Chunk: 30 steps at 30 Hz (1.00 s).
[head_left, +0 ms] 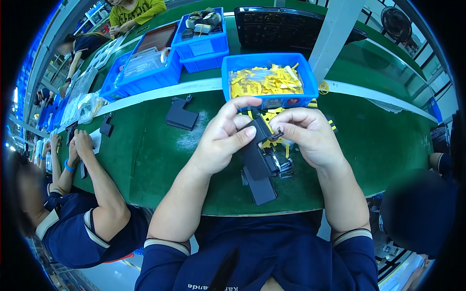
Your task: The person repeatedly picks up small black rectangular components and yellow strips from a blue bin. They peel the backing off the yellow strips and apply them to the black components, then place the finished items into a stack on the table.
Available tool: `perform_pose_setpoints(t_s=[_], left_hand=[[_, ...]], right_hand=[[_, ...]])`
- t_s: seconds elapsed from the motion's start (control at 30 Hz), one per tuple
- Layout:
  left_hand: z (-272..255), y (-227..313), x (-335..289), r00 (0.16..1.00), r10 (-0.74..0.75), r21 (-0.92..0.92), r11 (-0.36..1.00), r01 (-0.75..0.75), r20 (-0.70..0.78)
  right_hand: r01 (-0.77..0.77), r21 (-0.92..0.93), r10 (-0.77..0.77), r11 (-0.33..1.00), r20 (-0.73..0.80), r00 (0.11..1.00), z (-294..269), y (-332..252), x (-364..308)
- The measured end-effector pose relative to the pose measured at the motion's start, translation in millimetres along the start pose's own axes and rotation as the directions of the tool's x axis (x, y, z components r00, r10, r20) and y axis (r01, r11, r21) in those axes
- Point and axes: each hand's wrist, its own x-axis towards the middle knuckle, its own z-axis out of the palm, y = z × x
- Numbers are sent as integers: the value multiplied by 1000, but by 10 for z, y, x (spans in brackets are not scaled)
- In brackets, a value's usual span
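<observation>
My left hand [218, 138] grips a flat black L-shaped block [257, 157], thumb on its face, fingers behind it. At the block's upper right end, the thumb and fingers of my right hand [310, 138] are pinched on a small dark end piece [277, 134], perhaps a short lead or connector; my fingertips partly hide it. Under the held block, a similar black block [263, 191] lies by the table's near edge. Loose yellow strips [287, 151] are scattered behind and beneath my hands. Beside the held block are small dark and clear pieces [285, 169], too small to name.
A blue bin [233, 98] of yellow strips stands just beyond my hands. Another black block [182, 116] lies on the green table [388, 140] to the left. Blue crates [150, 80] stand farther back, near a white post [335, 39]. Co-workers sit on both sides.
</observation>
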Motion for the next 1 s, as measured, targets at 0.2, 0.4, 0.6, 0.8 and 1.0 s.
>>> perform_pose_setpoints(t_s=[0.2,0.4,0.6,0.8,1.0], left_hand=[[8,4,0,998,-28,-82,996,32,51],[-476,64,85,946,75,216,976,-5,-316],[-1256,135,82,671,341,737,474,483,-659],[-1137,98,53,632,621,766,-78,638,-464],[-703,131,90,721,584,924,162,346,-373]], right_hand=[[44,-391,-62,919,-34,997,45,57,15],[196,-913,-331,357,73,941,75,205,42],[8,-923,-167,386,-61,984,62,62,40],[-56,-949,-558,309,-229,798,-342,27,130],[-516,-851,-115,96,-525,843,-963,20,188]])
